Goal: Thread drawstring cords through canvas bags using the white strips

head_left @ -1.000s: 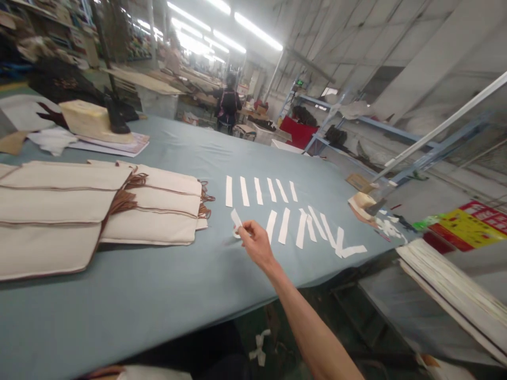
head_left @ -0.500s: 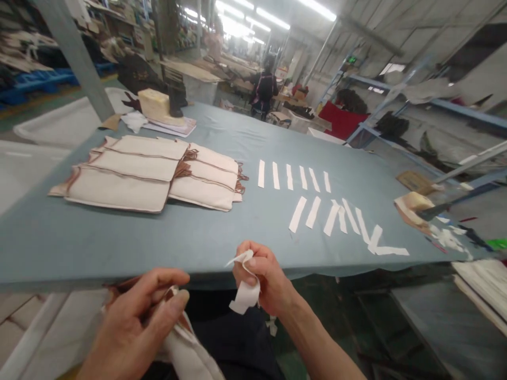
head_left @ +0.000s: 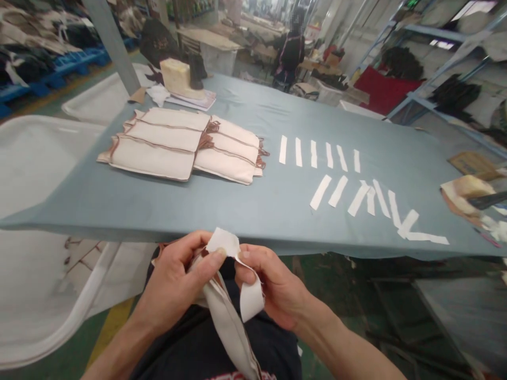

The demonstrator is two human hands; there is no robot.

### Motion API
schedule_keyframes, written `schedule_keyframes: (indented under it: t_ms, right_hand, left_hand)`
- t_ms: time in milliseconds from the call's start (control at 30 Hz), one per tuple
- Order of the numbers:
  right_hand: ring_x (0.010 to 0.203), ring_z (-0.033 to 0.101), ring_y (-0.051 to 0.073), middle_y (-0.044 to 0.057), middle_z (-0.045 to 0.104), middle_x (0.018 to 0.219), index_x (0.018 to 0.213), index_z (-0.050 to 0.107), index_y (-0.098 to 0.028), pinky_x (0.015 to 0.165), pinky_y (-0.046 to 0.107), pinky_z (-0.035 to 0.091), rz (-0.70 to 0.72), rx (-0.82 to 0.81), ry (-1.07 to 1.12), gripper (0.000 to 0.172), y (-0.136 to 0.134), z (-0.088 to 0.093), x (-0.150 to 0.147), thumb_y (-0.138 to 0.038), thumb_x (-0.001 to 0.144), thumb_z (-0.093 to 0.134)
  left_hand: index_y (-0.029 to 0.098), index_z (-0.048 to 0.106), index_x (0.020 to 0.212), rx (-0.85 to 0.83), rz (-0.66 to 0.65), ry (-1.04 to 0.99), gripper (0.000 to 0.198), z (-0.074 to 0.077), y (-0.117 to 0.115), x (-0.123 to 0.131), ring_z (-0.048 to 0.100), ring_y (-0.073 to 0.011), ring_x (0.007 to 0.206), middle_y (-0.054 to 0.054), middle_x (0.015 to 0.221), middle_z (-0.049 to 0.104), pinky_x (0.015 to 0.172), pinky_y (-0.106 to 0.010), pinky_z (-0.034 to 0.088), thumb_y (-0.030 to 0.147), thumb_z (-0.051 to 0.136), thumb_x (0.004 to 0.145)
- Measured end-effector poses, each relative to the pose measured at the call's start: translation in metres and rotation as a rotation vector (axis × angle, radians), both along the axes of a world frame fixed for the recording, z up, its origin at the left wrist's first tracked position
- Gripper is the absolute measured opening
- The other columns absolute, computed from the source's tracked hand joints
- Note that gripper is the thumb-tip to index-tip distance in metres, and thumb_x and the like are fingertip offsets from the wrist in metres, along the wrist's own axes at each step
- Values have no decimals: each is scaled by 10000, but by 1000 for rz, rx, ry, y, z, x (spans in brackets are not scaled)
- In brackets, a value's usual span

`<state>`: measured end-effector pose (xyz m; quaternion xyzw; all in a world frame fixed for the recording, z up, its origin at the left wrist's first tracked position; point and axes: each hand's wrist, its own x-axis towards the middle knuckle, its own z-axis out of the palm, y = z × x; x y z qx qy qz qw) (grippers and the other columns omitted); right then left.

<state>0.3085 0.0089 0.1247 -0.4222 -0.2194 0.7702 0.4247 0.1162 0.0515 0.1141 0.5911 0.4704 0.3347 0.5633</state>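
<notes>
My left hand (head_left: pixel 184 279) is closed, pinching the top of a cream fabric piece (head_left: pixel 227 322) with brown edging, which hangs down over my lap. Its thumb also presses the end of a white strip (head_left: pixel 252 301) against that piece. My right hand (head_left: pixel 273 282) grips the same strip between thumb and fingers, and the strip's tail curls down below the fingers. Both hands are close together just off the table's near edge. How the strip meets the fabric is partly hidden by the fingers.
On the blue-grey covered table (head_left: pixel 273 211) lie stacked cream fabric pieces (head_left: pixel 158 158) with brown ties and several loose white strips (head_left: pixel 313 154). A yellowish block (head_left: pixel 175 76) sits at the back left, another (head_left: pixel 473 187) at the right. A white tub (head_left: pixel 91 295) stands left; a person (head_left: pixel 291 50) is farther back.
My right hand has brought the white strip over to my left hand, which now pinches its end along with the fabric. The view has tilted down and shifted left.
</notes>
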Motion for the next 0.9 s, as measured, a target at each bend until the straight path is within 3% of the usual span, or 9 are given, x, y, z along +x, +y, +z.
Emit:
schedule_keyframes:
  t_ms: [133,267,367,467,567,733,900]
  right_hand:
    - [467,265,36,-112,416,573,657,521,-231,446,193,235,34,-32,-18,501,-3,0,-3,-527,759,912]
    - [451,280,42,-107,448,575,704,562,-229,438,193,274,43,20,-54,453,-6,1,-4,-545,806,869]
    - [463,427,85,-75,567,603,850,662,-229,477,214,395,-160,289,-414,292,-7,-3,2,-479,935,787]
    - [588,645,146,-5,738,712,983,758,-248,605,257,536,-314,782,-973,56,-4,-12,16,-275,995,711]
    - [671,727,188,34,804,770,1023,798,-277,680,301,591,-268,1163,-1313,183,0,-20,31,-181,1035,642]
    - [637,681,187,15,762,731,1137,813,-279,663,314,548,-238,1420,-1444,273,2,-26,44,-94,1079,621]
    - [660,680,177,20,787,771,1110,808,-291,662,310,497,-188,1526,-1382,237,2,-32,42,-109,1082,660]
  left_hand:
    - [211,745,888,-165,43,-55,460,-7,-3,-2,587,-156,506,23,621,705,506,-235,453,661,818,941]
    - [218,723,930,-220,39,-114,495,-18,-2,-5,602,-155,509,23,632,727,515,-224,471,694,857,905]
    - [228,692,921,-231,69,-129,486,-22,-3,-7,600,-153,519,23,630,727,521,-216,459,687,850,911]
    - [227,706,964,-306,29,-153,454,-20,-9,-5,593,-156,530,22,643,722,531,-223,444,646,865,889]
    - [216,768,1145,-393,-2,-172,538,-14,-18,-2,633,-174,589,16,701,728,580,-241,473,642,899,845]
    - [208,776,1238,-436,-45,-219,694,-17,-21,2,701,-225,670,-10,794,736,650,-304,566,730,921,805]
    - [211,750,1098,-493,-12,-264,682,-20,-19,10,637,-177,577,9,723,713,560,-260,523,775,953,772]
